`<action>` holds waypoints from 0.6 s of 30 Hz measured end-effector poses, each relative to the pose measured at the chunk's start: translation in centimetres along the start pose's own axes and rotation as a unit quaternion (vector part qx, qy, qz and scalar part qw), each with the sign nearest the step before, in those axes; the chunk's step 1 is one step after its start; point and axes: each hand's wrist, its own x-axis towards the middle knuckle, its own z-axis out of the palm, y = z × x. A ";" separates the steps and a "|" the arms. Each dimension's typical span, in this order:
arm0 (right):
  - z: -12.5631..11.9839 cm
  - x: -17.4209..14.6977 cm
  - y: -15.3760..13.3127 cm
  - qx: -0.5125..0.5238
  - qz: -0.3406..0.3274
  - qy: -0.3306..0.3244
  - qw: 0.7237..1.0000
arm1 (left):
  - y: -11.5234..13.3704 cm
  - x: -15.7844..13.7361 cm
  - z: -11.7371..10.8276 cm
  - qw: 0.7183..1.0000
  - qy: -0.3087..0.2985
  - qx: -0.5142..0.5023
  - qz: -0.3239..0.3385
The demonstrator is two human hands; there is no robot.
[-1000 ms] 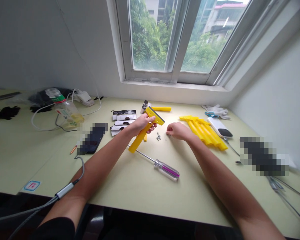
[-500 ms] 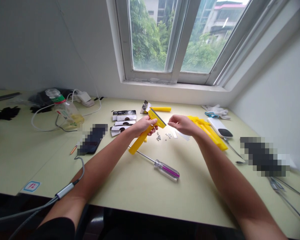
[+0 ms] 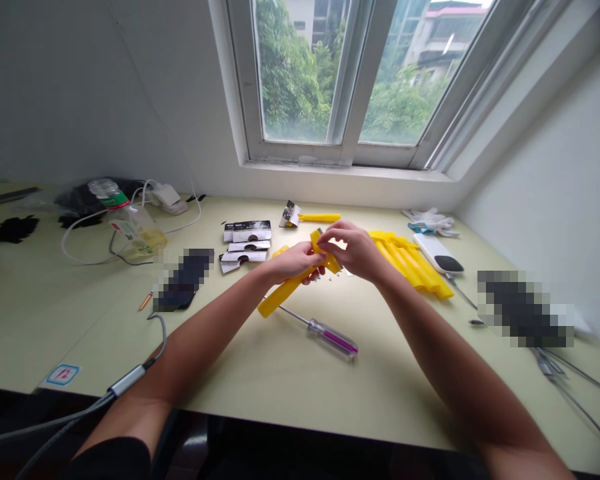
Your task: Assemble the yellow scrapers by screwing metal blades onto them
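Observation:
My left hand (image 3: 300,261) is closed around a yellow scraper (image 3: 283,297), its handle slanting down towards me and its wide head turned up to the right. Thumb and fingertips of my right hand (image 3: 354,249) are pinched together against the scraper's head; anything between them is too small to make out. Below the head, small metal screws or nuts (image 3: 330,277) lie on the table, partly hidden by my hands. A screwdriver (image 3: 333,339) with a clear and purple handle rests in front, its shaft running up beneath the scraper's handle.
Several yellow scraper handles (image 3: 413,267) are piled to the right beside a white device (image 3: 437,253) and gloves (image 3: 433,222). Black-and-white card packages (image 3: 251,231) and another scraper (image 3: 320,218) sit behind. A bottle (image 3: 137,230), phone (image 3: 185,280) and cables occupy the left.
My right hand has moved left from beside the scraper onto its head, fingertips now touching it. My left hand keeps its hold, with the head tilted a little and slightly lower.

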 end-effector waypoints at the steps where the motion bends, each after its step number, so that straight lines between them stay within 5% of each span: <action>1: 0.2 0.0 0.2 0.011 0.007 0.001 1.000 | 0.0 0.0 0.0 1.000 0.001 0.000 0.001; 8: 1.4 0.1 1.5 0.121 0.095 0.006 0.988 | -0.5 0.2 -0.1 0.999 0.006 0.035 -0.002; 12: 1.5 -0.1 1.7 0.272 0.169 -0.042 0.947 | -0.5 0.2 -0.1 0.998 -0.003 0.063 0.006; 18: 1.8 -0.2 1.8 0.322 0.172 -0.068 0.928 | -0.3 0.0 0.3 0.996 0.005 0.091 -0.001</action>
